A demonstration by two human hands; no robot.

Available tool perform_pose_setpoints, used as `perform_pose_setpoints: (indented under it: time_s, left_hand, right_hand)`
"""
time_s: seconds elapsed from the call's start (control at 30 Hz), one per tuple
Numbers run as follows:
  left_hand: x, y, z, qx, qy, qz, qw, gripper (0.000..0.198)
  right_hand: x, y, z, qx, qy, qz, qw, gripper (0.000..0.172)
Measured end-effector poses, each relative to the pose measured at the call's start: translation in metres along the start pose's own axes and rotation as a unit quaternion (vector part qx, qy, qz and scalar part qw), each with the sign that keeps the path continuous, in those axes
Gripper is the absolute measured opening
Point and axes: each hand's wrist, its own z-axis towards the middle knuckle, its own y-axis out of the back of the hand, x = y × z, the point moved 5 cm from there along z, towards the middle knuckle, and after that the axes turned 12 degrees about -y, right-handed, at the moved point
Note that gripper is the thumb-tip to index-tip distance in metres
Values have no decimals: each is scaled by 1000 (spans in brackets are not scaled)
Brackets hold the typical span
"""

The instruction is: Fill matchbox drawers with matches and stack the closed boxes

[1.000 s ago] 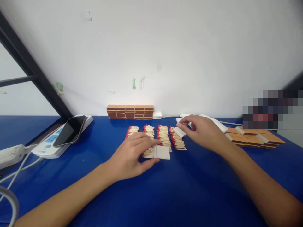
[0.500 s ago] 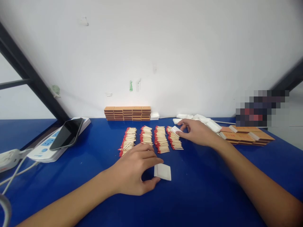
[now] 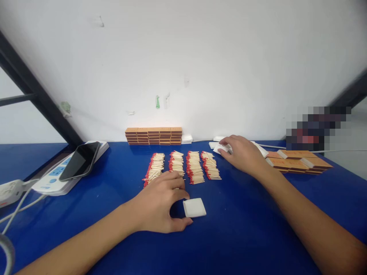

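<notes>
A small white matchbox tray (image 3: pixel 195 207) lies between the spread thumb and fingers of my left hand (image 3: pixel 164 204), in front of the matches. The fingertips are close to its left end; I cannot tell whether they touch. My right hand (image 3: pixel 239 151), farther back, pinches another white tray (image 3: pixel 220 148) at the pile of white trays (image 3: pixel 219 138) by the wall. Several bundles of red-tipped matches (image 3: pixel 195 168) lie in a row between my hands. My left hand partly hides the leftmost bundles.
Orange matchboxes (image 3: pixel 153 136) stand stacked against the wall, beside a few white trays (image 3: pixel 187 139). More orange boxes (image 3: pixel 298 162) lie at the right. A phone (image 3: pixel 82 160) rests on a white power strip (image 3: pixel 63 175) at the left, with cables around it.
My right hand has moved back and right with its tray, from beside the rightmost matches to the pile. The tray near my left hand has turned slightly; that hand shifted a little left.
</notes>
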Motion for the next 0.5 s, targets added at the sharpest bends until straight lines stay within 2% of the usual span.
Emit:
perform_pose_setpoints:
  time_s: [0.03,0.1,0.2,0.37,0.5]
  left_hand:
    - [0,0,0,1,2,3,1000,31]
    - [1,-1,0,3,5,4,1000,29]
    - [4,-2,-1,-2,7,10,1000,28]
    - [11,10,-1,-65,-5,54,996,30]
    - [20,20,-3,-87,23,103,991,27]
  right_hand:
    - [7,4,-3,13,12,38,999,17]
    - [25,8,-10,77,50,116,989,14]
    - [49,11,-23,148,104,180,967,15]
    - [62,9,-31,172,119,182,961,10]
    - [63,5,-34,192,127,188,955,10]
